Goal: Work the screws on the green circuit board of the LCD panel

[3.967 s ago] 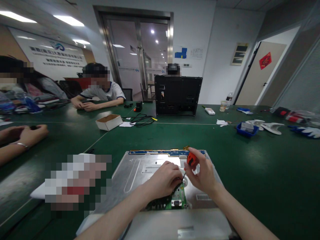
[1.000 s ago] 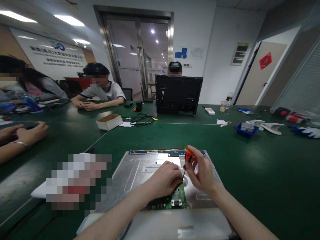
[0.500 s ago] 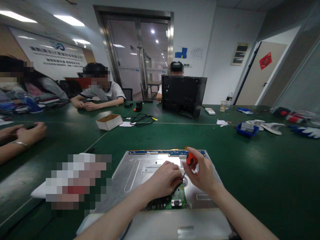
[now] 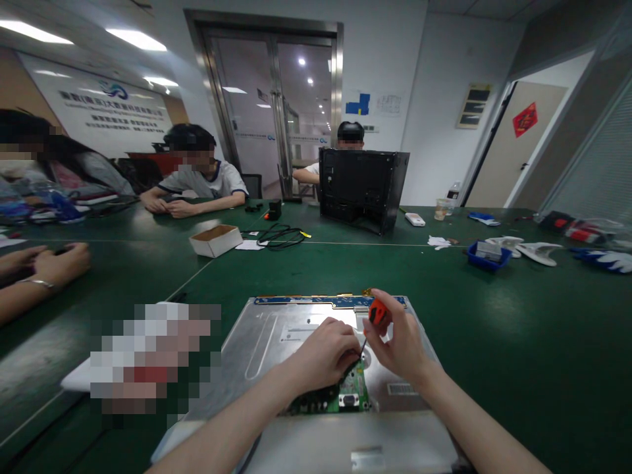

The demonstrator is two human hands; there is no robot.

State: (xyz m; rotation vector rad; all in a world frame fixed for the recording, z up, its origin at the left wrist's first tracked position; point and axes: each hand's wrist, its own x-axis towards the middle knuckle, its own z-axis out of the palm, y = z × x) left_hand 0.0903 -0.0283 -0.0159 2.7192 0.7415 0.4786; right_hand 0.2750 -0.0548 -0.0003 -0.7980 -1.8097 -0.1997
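My right hand (image 4: 401, 345) grips the orange-and-black handle of a screwdriver (image 4: 378, 311). The screwdriver's thin shaft slants down and left toward a green circuit board (image 4: 353, 382). Bent over the board's upper edge, my left hand (image 4: 328, 352) has its fingers pinched together beside the shaft's lower end; what they hold is hidden. The board sits on a silvery metal display panel (image 4: 264, 342) lying flat before me. Along the panel's far edge runs a narrow blue circuit strip (image 4: 296, 301).
A pixelated item lies left of the panel. Across the green table (image 4: 494, 342) are a cardboard box (image 4: 216, 242), black cable (image 4: 279, 237), black casing (image 4: 363, 187) and blue tray (image 4: 488, 257). Other people sit at the far side; a co-worker's hands (image 4: 59, 263) are at left.
The screwdriver handle has turned slightly within my right fingers. My left hand stays put. Behind the black casing, a person's arm has shifted outward to the left.
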